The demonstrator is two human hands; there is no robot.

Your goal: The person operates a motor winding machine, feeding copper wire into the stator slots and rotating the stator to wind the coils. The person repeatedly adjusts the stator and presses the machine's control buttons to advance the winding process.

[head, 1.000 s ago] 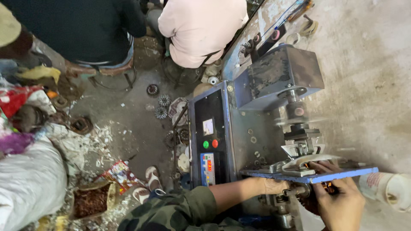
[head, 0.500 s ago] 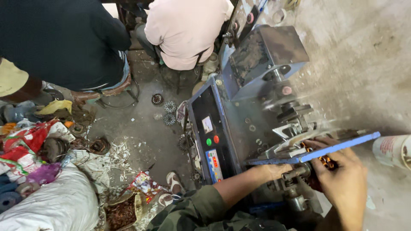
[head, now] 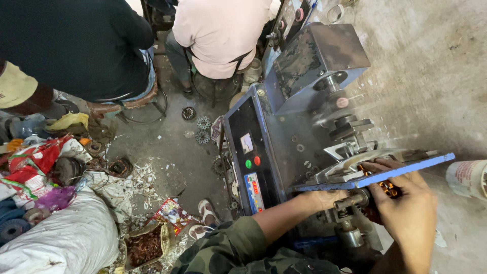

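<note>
A grey-blue machine (head: 304,86) with a spinning shaft and a dark control panel (head: 248,152) stands in front of me. A blue flat bar (head: 406,170) juts out across its front. My left hand (head: 319,199) reaches in under that bar, beside a short metal spindle (head: 350,200). My right hand (head: 406,208) is closed around a copper-wound part (head: 388,189) just below the bar, its fingers touching the metal former above. Most of the part is hidden by my fingers.
Two people sit with their backs to me at the far side, one in a pink shirt (head: 220,30), one in black (head: 71,45). Round metal parts (head: 203,123), scrap, a white sack (head: 66,238) and a tray of copper bits (head: 144,246) litter the floor at left. A white roll (head: 466,177) lies at right.
The view has shifted slightly, so the machine sits a little further left and up in frame. Both hands stay at the spindle under the blue bar; the shaft keeps spinning.
</note>
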